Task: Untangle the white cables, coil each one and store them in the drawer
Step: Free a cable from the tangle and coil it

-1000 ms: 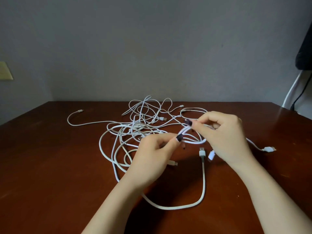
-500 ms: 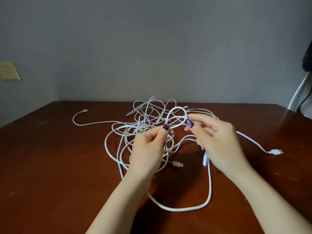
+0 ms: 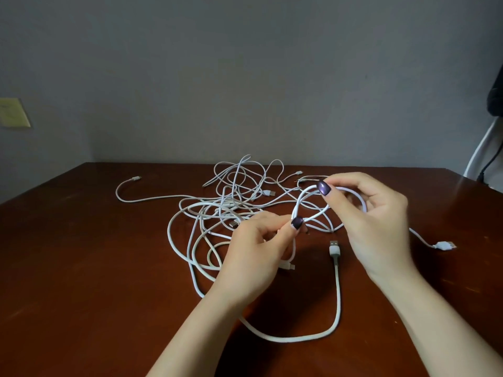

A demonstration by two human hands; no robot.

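Note:
A tangle of white cables (image 3: 231, 210) lies on the dark red-brown table (image 3: 81, 268). My left hand (image 3: 255, 251) pinches a small loop of white cable (image 3: 304, 202) at its near end, lifted above the tangle. My right hand (image 3: 375, 221) pinches the same loop at its far end and curls round the cable. A thicker braided cable (image 3: 337, 289) curves across the table in front, its USB plug (image 3: 334, 247) lying free between my hands. No drawer is in view.
Another USB plug (image 3: 445, 245) lies on the table right of my right hand. A loose cable end (image 3: 136, 178) reaches out to the far left. A grey wall stands behind the table, with a yellow note (image 3: 12, 112) on it at the left.
Both hands have drawn apart, stretching the held loop from a round ring into a longer, flatter shape. The thicker cable's plug, earlier hanging by my right hand, now lies on the table.

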